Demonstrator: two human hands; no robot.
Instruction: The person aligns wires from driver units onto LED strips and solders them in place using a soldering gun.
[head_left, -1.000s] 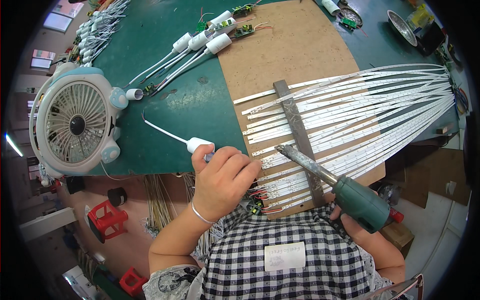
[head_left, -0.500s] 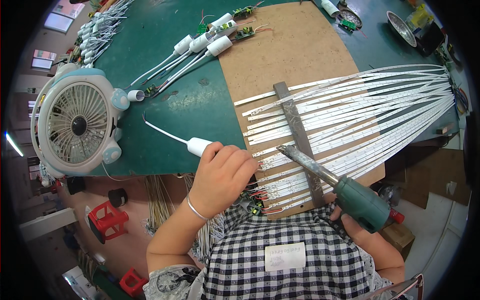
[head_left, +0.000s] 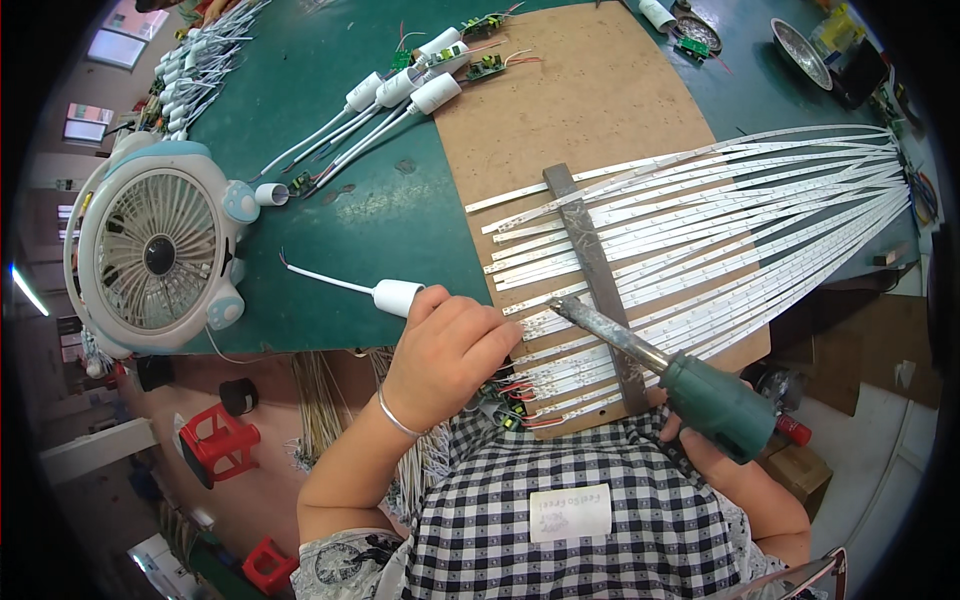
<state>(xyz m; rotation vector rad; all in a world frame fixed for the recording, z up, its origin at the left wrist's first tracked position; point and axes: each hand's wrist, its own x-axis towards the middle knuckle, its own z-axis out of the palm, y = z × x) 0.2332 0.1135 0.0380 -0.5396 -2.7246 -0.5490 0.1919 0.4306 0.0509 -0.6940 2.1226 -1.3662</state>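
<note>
My left hand (head_left: 448, 345), palm down with its fingers closed, is at the left ends of the LED strips (head_left: 650, 290). A white cylindrical plastic housing (head_left: 398, 297) with a short white cable (head_left: 330, 276) sticks out beyond its fingers; whatever else is pinched under the hand is hidden. My right hand (head_left: 700, 450), partly covered, grips the green handle of a soldering iron (head_left: 720, 405). The iron's tip points up and left over the strips, just right of my left fingertips. A dark flat bar (head_left: 590, 265) lies across the strips on a brown board (head_left: 560, 100).
At the left stands a white and blue fan (head_left: 158, 255). More white housings (head_left: 436, 94) with cables and circuit boards lie on the green table (head_left: 370, 215). Wired boards (head_left: 505, 400) hang near the board's front edge. A metal dish (head_left: 802, 55) sits at the far right.
The soldering iron has shifted slightly left and down. My left hand has moved a little, and the housing's cable end has swung slightly left and down.
</note>
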